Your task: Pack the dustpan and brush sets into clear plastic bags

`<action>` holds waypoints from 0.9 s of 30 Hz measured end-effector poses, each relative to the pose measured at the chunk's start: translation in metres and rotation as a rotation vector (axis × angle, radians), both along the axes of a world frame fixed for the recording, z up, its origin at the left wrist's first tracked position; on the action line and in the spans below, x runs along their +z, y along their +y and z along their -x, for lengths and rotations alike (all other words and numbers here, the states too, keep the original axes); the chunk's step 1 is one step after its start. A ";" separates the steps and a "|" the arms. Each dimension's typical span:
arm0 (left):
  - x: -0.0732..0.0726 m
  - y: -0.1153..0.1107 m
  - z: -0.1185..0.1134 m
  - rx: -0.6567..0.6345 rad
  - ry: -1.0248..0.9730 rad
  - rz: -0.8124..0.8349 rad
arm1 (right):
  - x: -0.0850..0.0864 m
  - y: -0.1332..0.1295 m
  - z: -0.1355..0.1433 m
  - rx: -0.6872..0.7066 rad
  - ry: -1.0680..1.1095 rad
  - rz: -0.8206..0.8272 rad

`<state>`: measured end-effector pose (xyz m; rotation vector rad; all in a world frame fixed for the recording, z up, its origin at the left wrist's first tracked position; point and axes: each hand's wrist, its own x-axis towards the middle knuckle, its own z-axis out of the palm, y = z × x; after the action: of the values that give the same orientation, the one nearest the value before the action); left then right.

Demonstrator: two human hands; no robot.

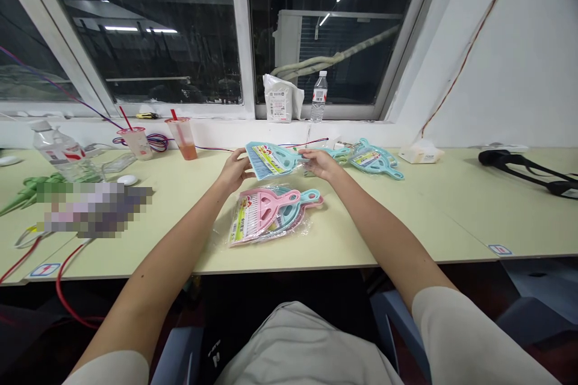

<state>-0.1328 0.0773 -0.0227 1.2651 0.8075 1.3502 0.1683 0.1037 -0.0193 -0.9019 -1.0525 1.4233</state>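
Note:
A blue dustpan-and-brush set point(272, 160) in clear wrap is raised a little over the table between my hands. My left hand point(235, 171) grips its wide bristle end, and my right hand point(318, 162) has its fingers round the handle end. Below, nearer to me, a pink dustpan-and-brush set point(266, 210) lies on top of a blue set point(293, 215), with more pink showing at the edge; all are in clear wrap. Right of my right hand, wrapped blue sets point(374, 159) lie toward the back of the table.
Two drink cups with red straws point(183, 139) and a large bottle point(61, 147) stand at the left. A tissue pack point(421, 152) and a black strapped object point(528, 171) lie right. On the sill are a white packet point(279, 102) and a water bottle point(319, 98). The table's front edge point(289, 271) is close.

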 end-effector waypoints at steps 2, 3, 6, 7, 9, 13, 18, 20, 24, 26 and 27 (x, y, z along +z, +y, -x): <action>0.002 -0.005 0.000 -0.047 0.047 -0.040 | 0.000 0.000 -0.001 0.002 0.003 0.004; 0.003 -0.007 0.000 -0.077 0.080 -0.050 | 0.000 0.000 -0.002 0.003 0.004 0.005; 0.004 -0.010 -0.002 -0.109 0.164 -0.032 | 0.000 0.001 -0.003 0.002 0.001 -0.007; 0.004 -0.010 -0.003 -0.099 0.177 -0.021 | 0.000 0.001 -0.003 0.001 -0.001 -0.014; 0.003 -0.009 -0.004 -0.084 0.177 -0.009 | 0.000 0.001 -0.004 0.001 -0.001 -0.021; 0.002 -0.007 -0.005 -0.083 0.096 -0.004 | -0.001 0.001 -0.004 0.004 0.011 -0.011; 0.001 -0.004 -0.002 -0.075 0.049 0.026 | -0.002 0.002 -0.003 0.008 -0.013 -0.015; 0.000 -0.001 -0.002 -0.073 0.073 0.076 | -0.002 0.003 -0.004 0.016 -0.003 -0.014; -0.003 0.002 -0.003 -0.049 0.084 0.131 | -0.002 0.005 -0.005 0.032 0.048 0.002; -0.002 0.001 -0.005 -0.077 0.092 0.129 | -0.002 0.006 -0.006 0.022 0.073 -0.006; -0.001 -0.001 -0.005 -0.100 0.104 0.129 | -0.002 0.006 -0.007 0.013 0.084 -0.013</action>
<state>-0.1277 0.0763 -0.0239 1.2649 0.8780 1.1421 0.1753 0.1097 -0.0210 -0.8205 -1.0057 1.4515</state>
